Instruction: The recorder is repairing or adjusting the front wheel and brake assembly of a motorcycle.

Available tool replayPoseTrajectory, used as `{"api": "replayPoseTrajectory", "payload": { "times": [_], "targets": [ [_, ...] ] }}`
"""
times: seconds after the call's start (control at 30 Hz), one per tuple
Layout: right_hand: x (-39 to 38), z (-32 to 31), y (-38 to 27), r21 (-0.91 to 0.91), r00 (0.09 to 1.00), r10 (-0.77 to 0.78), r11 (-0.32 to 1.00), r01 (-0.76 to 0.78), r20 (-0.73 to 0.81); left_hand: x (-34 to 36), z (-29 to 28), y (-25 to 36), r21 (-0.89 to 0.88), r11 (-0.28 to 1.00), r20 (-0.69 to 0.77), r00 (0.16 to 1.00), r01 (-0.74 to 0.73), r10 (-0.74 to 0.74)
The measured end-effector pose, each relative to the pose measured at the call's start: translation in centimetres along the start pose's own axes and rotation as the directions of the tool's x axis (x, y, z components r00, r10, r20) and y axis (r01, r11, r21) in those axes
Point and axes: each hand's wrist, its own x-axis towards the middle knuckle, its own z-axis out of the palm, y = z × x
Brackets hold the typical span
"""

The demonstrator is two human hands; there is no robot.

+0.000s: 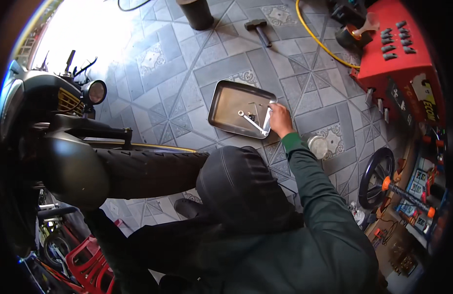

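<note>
The motorcycle (65, 147) fills the left side, and its front tyre (148, 171) reaches toward the middle. The red tool cart (397, 59) closes the right side. Between them the tiled floor (187, 63) is open around the metal tray (226, 105). The right hand (280, 120) is stretched over the tray's right edge, fingers closed on a white wrench (266, 122). The left hand is hidden.

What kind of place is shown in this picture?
Probably a motorcycle repair workshop: a motorcycle stands on the tiled floor, a red tool cabinet holds sockets, and a hand reaches into a metal tray with a wrench.
</note>
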Motion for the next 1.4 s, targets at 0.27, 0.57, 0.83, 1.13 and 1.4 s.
{"api": "replayPoseTrajectory", "payload": {
  "times": [0.27,0.57,0.83,1.13,1.4],
  "targets": [
    [4.8,4.0,0.7,-0.167,0.985,0.016,0.986,0.013,0.171,-6.9,9.8,-3.5,0.03,0.999,-0.225,0.974,-0.014,0.021],
    [3.5,1.9,-2.3,-0.06,0.99,-0.102,0.992,0.108,0.096,-5.6,14.8,-3.4,0.047,0.993,-0.43,0.895,-0.106,0.116],
    [-2.4,1.1,-3.5,-0.058,0.934,-0.143,0.984,0.171,0.327,1.8,15.3,-2.0,0.047,0.969,-0.644,0.734,-0.244,0.216],
    [-1.4,3.4,-1.0,-0.012,0.933,-0.221,0.972,0.234,0.283,2.0,10.7,-2.1,-0.247,0.963,0.109,0.985,-0.104,0.134],
    [1.4,4.0,-7.4,-0.262,0.75,-0.534,0.716,0.647,0.391,1.5,7.2,-0.8,-0.324,0.944,0.447,0.889,0.059,0.098]
  ]
}}
